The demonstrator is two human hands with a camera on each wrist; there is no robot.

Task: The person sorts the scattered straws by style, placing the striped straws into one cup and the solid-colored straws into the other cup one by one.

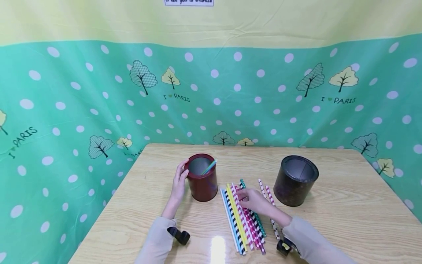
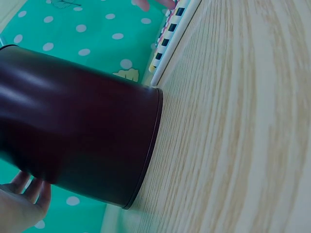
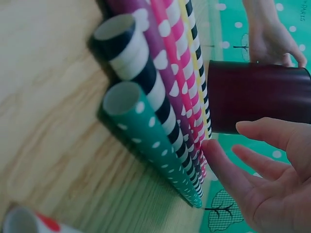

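Note:
My left hand (image 1: 178, 185) touches the left side and rim of a dark red cylindrical can (image 1: 203, 187). In the left wrist view its fingertips (image 2: 44, 194) lie against the can's wall. Green and blue straws (image 1: 210, 167) lean inside the can, ends above the rim. My right hand (image 1: 255, 201) hovers low over a row of patterned paper straws (image 1: 238, 216), fingers apart with nothing between them. Its index fingertip (image 3: 210, 146) is right at the pink striped straws. A green dotted straw (image 3: 148, 128) and a black striped straw (image 3: 141, 63) lie along the near side of the row.
A black cylindrical can (image 1: 293, 187) stands to the right on the wooden table (image 1: 346, 205). Two separate straws, one black-dotted (image 1: 275, 229) and one pink striped (image 1: 270, 196), lie between the row and that can. A green dotted curtain (image 1: 237, 99) hangs behind.

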